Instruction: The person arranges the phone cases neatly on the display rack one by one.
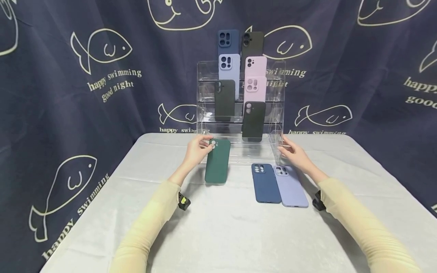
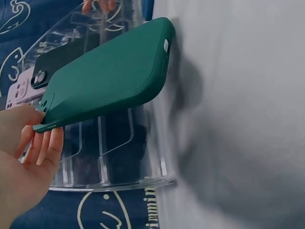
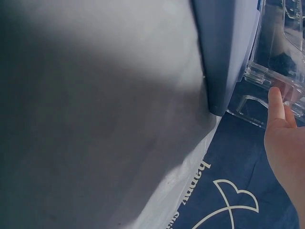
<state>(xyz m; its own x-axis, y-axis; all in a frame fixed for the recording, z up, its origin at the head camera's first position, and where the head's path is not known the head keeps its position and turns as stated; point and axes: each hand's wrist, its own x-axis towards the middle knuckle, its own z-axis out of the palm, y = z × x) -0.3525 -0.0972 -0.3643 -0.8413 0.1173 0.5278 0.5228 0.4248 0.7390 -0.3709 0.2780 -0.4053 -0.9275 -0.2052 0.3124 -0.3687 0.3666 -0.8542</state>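
Observation:
My left hand [image 1: 198, 149] pinches a dark green phone case [image 1: 218, 163] by its upper left corner, beside the camera cutouts. The case leans in front of the lowest part of a clear tiered display rack [image 1: 235, 152]. In the left wrist view, thumb and fingers hold the green case's [image 2: 105, 71] camera end, and its far end casts a shadow. My right hand [image 1: 296, 153] holds the rack's right side wall between thumb and fingers. The right wrist view shows this hand [image 3: 286, 143] against the clear plastic, some fingers partly hidden behind it.
A blue phone case [image 1: 266, 185] and a lavender one [image 1: 293, 189] lie side by side on the white-covered table [image 1: 218, 235]. Several other cases stand in two columns on the rack, among them a black case [image 1: 253, 123] low on the right. A navy curtain [image 1: 112, 110] hangs behind.

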